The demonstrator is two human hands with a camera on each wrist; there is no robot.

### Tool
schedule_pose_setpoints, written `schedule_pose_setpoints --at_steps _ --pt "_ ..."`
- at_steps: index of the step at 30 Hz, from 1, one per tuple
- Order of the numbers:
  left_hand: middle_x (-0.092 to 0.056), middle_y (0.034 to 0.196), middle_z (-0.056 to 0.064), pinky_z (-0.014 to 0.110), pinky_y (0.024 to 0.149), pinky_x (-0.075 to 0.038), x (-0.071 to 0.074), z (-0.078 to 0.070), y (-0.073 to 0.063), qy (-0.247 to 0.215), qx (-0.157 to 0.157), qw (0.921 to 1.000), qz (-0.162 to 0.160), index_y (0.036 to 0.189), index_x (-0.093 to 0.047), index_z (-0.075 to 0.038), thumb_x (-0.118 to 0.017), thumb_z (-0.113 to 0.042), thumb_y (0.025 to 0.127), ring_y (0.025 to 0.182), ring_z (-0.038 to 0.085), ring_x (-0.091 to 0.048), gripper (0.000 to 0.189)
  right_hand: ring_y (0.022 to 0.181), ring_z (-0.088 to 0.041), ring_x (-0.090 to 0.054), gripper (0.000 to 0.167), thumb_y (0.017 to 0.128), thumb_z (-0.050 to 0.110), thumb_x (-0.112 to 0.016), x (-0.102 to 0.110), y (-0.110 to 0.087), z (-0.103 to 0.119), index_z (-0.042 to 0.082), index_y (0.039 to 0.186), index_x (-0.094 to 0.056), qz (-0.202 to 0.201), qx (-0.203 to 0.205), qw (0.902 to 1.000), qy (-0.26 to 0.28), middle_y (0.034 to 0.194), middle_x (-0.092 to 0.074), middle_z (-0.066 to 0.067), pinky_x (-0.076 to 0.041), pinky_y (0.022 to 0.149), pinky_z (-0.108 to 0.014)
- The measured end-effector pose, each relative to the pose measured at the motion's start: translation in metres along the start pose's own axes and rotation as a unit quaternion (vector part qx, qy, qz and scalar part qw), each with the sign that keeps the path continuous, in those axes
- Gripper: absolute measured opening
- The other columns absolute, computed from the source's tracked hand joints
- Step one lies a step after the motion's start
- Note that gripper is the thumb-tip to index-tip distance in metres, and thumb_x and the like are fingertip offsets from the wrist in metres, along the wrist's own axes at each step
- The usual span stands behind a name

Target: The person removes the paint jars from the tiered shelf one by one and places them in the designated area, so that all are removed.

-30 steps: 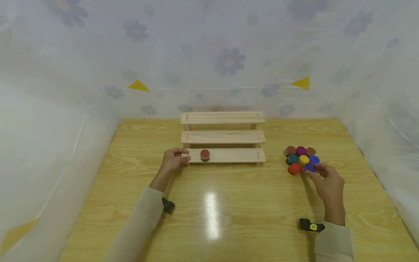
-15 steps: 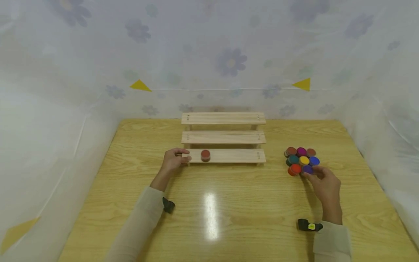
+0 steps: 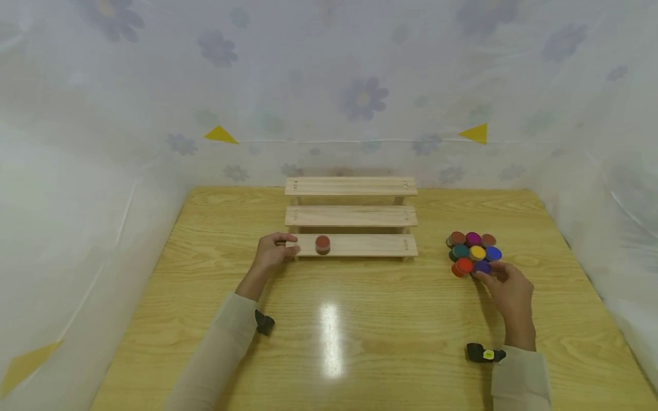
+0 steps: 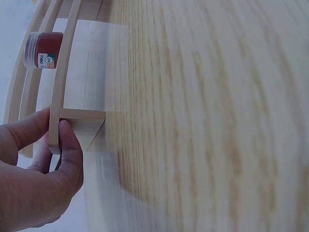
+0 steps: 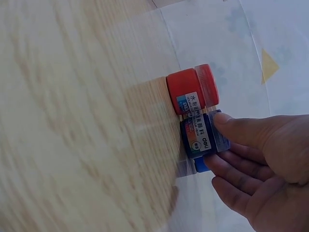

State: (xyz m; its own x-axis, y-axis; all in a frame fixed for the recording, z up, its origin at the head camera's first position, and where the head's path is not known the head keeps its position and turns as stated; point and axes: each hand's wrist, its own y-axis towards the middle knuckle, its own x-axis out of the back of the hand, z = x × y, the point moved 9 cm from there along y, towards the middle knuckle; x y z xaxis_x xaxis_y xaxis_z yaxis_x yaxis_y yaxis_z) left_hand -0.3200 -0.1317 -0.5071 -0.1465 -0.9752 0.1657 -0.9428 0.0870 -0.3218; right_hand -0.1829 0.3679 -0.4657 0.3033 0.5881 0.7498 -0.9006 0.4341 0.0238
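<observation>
A three-tier wooden shelf (image 3: 367,245) stands at the back middle of the table. My left hand (image 3: 271,251) pinches the left end of its lowest board between thumb and fingers, as the left wrist view shows. A brown-red paint jar (image 3: 322,244) sits on that board, right of the hand. On the right, my right hand (image 3: 513,292) holds a dark blue paint jar (image 5: 198,135) by its clear lid, thumb on one side and fingers on the other. The jar is upright beside a red paint jar (image 5: 186,91), at the front of a cluster.
Behind the held jar stand several more paint jars: teal (image 3: 460,253), yellow (image 3: 477,253), bright blue (image 3: 493,254), magenta (image 3: 473,239) and two brownish ones. Floral sheeting (image 3: 329,108) rises behind the wooden table (image 3: 390,337) and along both sides.
My right hand has shifted slightly left and towards me, and the dark blue paint jar has moved with it, closer to the red one. My left hand stays on the shelf.
</observation>
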Motion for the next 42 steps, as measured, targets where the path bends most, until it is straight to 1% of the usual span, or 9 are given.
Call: schedule_pose_setpoints --at_steps 7,13,17,21,29,33,37,40,42 --pt "-0.063 0.099 0.008 0.034 0.079 -0.055 0.000 0.000 0.000 0.002 0.001 1.0000 -0.002 0.110 -0.066 -0.002 -0.072 -0.006 0.083 0.080 0.016 -0.063 0.028 0.112 -0.041 -0.055 0.050 0.092 0.028 -0.062 0.000 0.000 -0.001 -0.007 0.127 -0.051 -0.010 0.007 0.9999 -0.005 0.120 -0.058 -0.031 -0.044 0.093 -0.054" --pt "-0.064 0.099 0.009 0.033 0.078 -0.055 0.000 -0.001 -0.001 0.003 -0.001 1.0000 -0.003 0.111 -0.066 -0.001 -0.071 -0.007 0.084 0.079 0.015 -0.063 0.028 0.110 -0.036 -0.054 0.057 0.090 0.033 -0.064 0.002 0.001 -0.001 -0.005 0.129 -0.051 -0.006 -0.001 0.9999 -0.013 0.121 -0.059 -0.028 -0.045 0.092 -0.050" --pt "-0.063 0.101 0.009 0.034 0.080 -0.055 0.000 0.000 -0.001 -0.001 0.003 1.0000 -0.002 0.112 -0.066 -0.001 -0.072 -0.007 0.084 0.080 0.016 -0.063 0.029 0.117 -0.039 -0.051 0.065 0.089 0.038 -0.065 0.003 0.000 -0.001 -0.004 0.134 -0.048 0.006 -0.026 0.9996 0.003 0.127 -0.056 -0.027 -0.044 0.092 -0.051" --pt "-0.062 0.105 0.010 0.036 0.084 -0.054 -0.001 0.000 0.000 -0.004 0.005 1.0000 0.002 0.113 -0.065 -0.001 -0.071 -0.007 0.084 0.083 0.017 -0.063 0.031 0.123 -0.045 -0.046 0.067 0.088 0.038 -0.066 0.005 0.000 0.003 -0.005 0.135 -0.046 0.011 -0.034 0.9992 0.019 0.131 -0.051 -0.029 -0.040 0.099 -0.057" --pt "-0.062 0.106 0.011 0.036 0.082 -0.055 -0.001 -0.001 0.000 -0.006 0.004 1.0000 -0.002 0.112 -0.065 -0.001 -0.071 -0.005 0.084 0.080 0.014 -0.063 0.029 0.127 -0.047 -0.043 0.070 0.086 0.035 -0.069 0.010 -0.001 0.018 -0.005 0.138 -0.043 0.000 -0.018 0.9991 0.039 0.135 -0.048 -0.029 -0.034 0.105 -0.058" --pt "-0.063 0.101 0.009 0.034 0.080 -0.056 0.000 -0.001 -0.001 -0.006 0.003 1.0000 -0.005 0.111 -0.066 -0.001 -0.071 -0.005 0.084 0.078 0.014 -0.062 0.028 0.125 -0.045 -0.046 0.070 0.086 0.036 -0.069 0.008 0.000 0.025 -0.003 0.138 -0.044 -0.008 -0.014 0.9990 0.042 0.133 -0.050 -0.026 -0.040 0.101 -0.056" --pt "-0.063 0.096 0.007 0.035 0.079 -0.056 0.000 -0.001 -0.001 -0.006 0.001 1.0000 -0.007 0.110 -0.066 -0.001 -0.071 -0.005 0.084 0.077 0.014 -0.063 0.027 0.122 -0.046 -0.047 0.065 0.087 0.036 -0.068 0.002 0.000 0.037 -0.003 0.135 -0.048 -0.002 0.013 0.9995 0.030 0.130 -0.051 -0.025 -0.044 0.095 -0.054" --pt "-0.063 0.097 0.007 0.035 0.080 -0.056 0.000 -0.001 -0.001 -0.006 0.001 1.0000 -0.006 0.111 -0.066 -0.001 -0.071 -0.005 0.084 0.078 0.014 -0.063 0.028 0.118 -0.042 -0.051 0.060 0.086 0.034 -0.070 -0.003 -0.001 0.049 -0.004 0.129 -0.053 -0.009 0.045 0.9987 0.023 0.125 -0.055 -0.024 -0.045 0.094 -0.053" --pt "-0.063 0.099 0.008 0.035 0.081 -0.056 0.000 0.000 -0.001 -0.007 0.002 1.0000 -0.004 0.111 -0.065 -0.001 -0.071 -0.006 0.084 0.079 0.014 -0.062 0.028 0.114 -0.038 -0.054 0.057 0.084 0.032 -0.072 -0.007 -0.002 0.056 -0.003 0.125 -0.056 -0.016 0.061 0.9977 0.024 0.121 -0.058 -0.023 -0.047 0.093 -0.049"
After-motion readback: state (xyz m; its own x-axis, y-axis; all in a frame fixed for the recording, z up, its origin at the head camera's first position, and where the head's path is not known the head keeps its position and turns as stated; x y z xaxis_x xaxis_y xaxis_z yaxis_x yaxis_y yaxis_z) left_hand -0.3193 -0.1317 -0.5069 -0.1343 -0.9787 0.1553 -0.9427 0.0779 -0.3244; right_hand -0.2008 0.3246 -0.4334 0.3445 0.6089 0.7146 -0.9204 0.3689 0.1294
